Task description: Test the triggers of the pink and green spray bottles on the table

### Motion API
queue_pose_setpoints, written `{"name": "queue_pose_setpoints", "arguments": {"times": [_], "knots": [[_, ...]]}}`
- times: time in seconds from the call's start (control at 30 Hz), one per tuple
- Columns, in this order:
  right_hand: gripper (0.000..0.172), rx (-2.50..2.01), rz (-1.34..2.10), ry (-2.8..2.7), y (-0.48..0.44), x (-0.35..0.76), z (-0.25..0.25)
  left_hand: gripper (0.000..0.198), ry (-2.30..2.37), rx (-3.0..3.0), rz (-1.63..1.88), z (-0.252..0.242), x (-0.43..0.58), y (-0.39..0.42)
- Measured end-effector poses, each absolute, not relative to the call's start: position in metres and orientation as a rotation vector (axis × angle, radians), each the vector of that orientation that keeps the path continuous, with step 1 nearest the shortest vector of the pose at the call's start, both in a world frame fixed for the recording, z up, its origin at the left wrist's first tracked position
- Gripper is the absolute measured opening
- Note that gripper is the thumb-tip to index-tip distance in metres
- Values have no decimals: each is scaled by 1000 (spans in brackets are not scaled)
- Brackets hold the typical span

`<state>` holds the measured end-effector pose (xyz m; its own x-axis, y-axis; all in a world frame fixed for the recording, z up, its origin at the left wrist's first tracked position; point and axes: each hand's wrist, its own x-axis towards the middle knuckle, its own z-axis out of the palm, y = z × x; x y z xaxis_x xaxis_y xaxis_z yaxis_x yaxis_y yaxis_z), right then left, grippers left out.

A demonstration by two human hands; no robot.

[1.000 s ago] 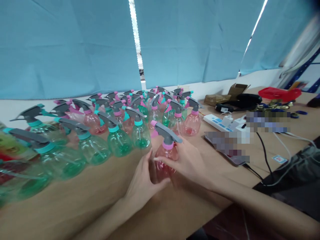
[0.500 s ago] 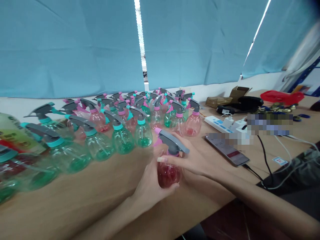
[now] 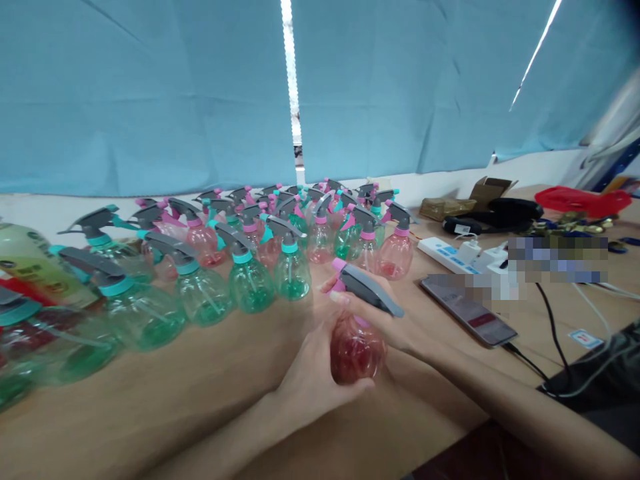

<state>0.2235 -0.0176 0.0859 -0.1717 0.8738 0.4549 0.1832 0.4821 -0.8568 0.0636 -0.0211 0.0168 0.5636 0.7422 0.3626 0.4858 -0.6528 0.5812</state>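
Note:
My hands hold a pink translucent plastic spray bottle [image 3: 356, 349] above the wooden table [image 3: 190, 387], with its grey trigger head tilted to the right. My left hand [image 3: 315, 377] cups the round body from below. My right hand [image 3: 377, 320] wraps around the neck from the right, its fingers reaching under the grey head. Many green and pink spray bottles with grey trigger heads stand close together beyond my hands. The nearest green spray bottle [image 3: 293, 275] stands just past my fingers, apart from them.
To the right lie a smartphone [image 3: 473, 319] with a cable and a white power strip [image 3: 443, 255]. Beyond them are a black pouch [image 3: 493, 213], a cardboard box [image 3: 493, 190] and a red plastic item [image 3: 583, 201]. Blurred patches hide parts of this area. A blue curtain [image 3: 150, 100] hangs behind.
The pink bottle has moved right and tilted, its grey head now leaning right. My hands turned with it, and the whole view has drifted slightly.

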Motion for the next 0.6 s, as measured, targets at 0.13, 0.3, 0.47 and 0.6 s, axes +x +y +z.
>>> {"name": "queue_pose_setpoints", "arguments": {"times": [0.13,0.3,0.47,0.6], "knots": [[23,-986,714,-1696,-9,225,87,87,992,2378,754,10,53,-12],[17,-1007,696,-1658,9,230,88,71,1147,2573,583,5,33,0],[13,-1044,684,-1677,21,232,87,63,1217,2662,501,3,24,6],[21,-1013,667,-1678,31,229,82,59,1214,2702,493,-1,24,6]]}}
